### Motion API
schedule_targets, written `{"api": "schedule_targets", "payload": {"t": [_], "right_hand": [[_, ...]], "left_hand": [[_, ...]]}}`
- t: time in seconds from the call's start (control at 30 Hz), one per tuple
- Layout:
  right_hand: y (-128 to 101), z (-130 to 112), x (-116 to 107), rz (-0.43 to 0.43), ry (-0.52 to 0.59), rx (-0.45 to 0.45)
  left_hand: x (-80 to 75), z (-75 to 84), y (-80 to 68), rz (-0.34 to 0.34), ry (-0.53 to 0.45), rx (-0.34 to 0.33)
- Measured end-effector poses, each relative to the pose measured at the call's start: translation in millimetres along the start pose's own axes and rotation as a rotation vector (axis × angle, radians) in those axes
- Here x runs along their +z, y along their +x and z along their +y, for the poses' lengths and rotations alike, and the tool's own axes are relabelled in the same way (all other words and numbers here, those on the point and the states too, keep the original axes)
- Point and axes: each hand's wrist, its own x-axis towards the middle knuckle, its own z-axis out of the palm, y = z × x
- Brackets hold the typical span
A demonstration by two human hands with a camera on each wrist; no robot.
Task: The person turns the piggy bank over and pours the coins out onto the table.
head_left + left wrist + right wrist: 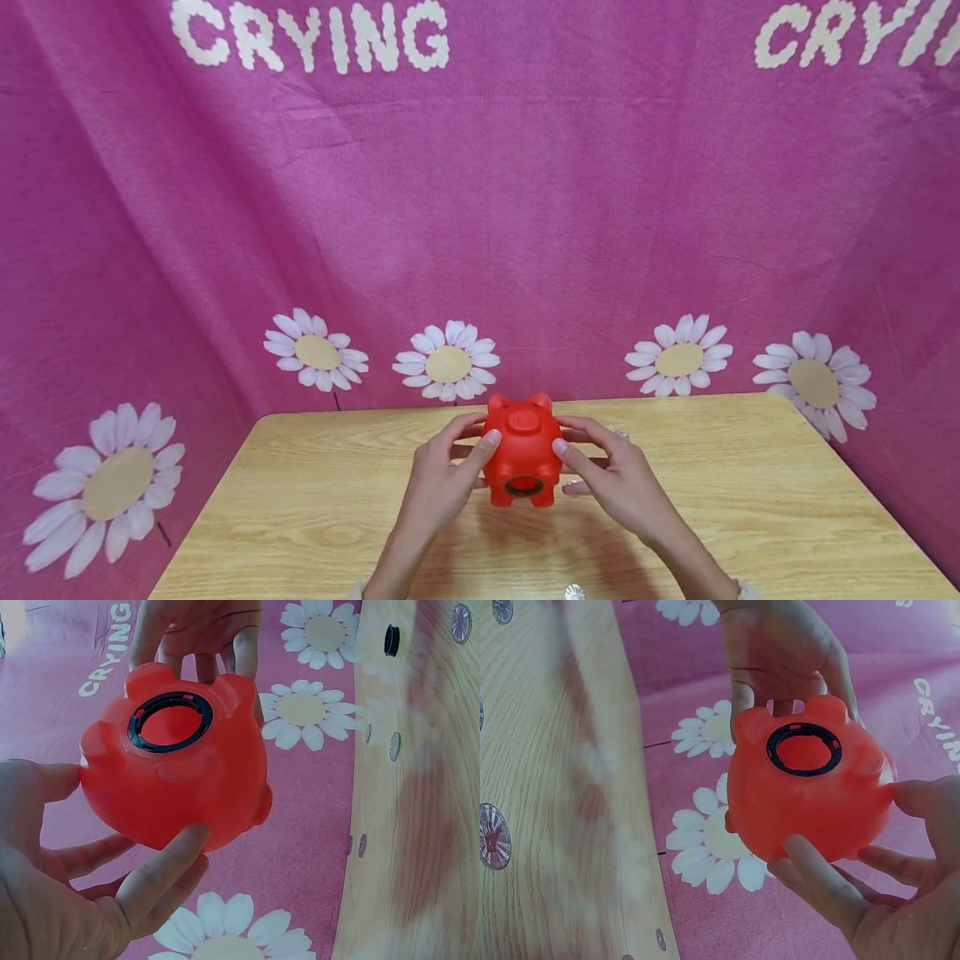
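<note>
A red piggy bank (522,446) is held up over the table between both hands. My left hand (442,475) grips one side of it, with fingers and thumb spread round the curve. My right hand (622,483) grips the opposite side in the same way. The snout and ears face away from the tabletop in the head view. In its belly is a round hole edged by a black ring (171,722), uncovered, with the red inside showing through. The wrist views show fingertips of both hands pressed to the shell, while some fingers are hidden behind it.
Several shiny coin-like discs lie on the wooden table (315,517), including one silver disc (574,592) near the front and another disc (493,835) with a red reflection. A small black round cap (391,640) stands out on the wood. Pink flowered cloth (525,208) hangs behind.
</note>
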Motion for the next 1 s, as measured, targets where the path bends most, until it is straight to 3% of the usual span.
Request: {"api": "schedule_targets", "payload": {"t": [0.17, 0.23, 0.27, 0.33, 0.4, 0.47, 0.53, 0.6, 1.0], "right_hand": [[2, 0, 0, 0.008, -0.002, 0.032], [2, 0, -1, 0.008, 0.000, 0.000], [1, -1, -1, 0.007, 0.009, -0.049], [-2, -3, -3, 0.013, 0.042, -0.221], [-6, -7, -5, 0.016, 0.074, -0.459], [-8, -11, -8, 0.004, 0.113, -0.681], [-9, -13, -9, -0.006, 0.131, -0.802], [-9, -14, -9, -0.012, 0.138, -0.824], [-5, -5, -8, -0.004, 0.123, -0.742]], "left_hand": [[1.6, -1.8, 1.2, -0.022, -0.002, -0.025], [2.0, -1.7, 0.7, -0.003, -0.008, 0.007], [1.9, -0.9, 0.0, 0.015, -0.035, 0.058], [1.1, 1.3, -1.7, 0.062, -0.079, 0.260], [-1.2, 4.8, -3.3, 0.093, -0.141, 0.535], [-3.8, 7.9, -3.4, 0.078, -0.200, 0.788], [-5.6, 10.1, -2.3, 0.046, -0.238, 0.930], [-6.4, 10.5, -1.3, 0.019, -0.272, 0.955], [-4.4, 4.6, 0.5, 0.000, -0.303, 0.899]]}}
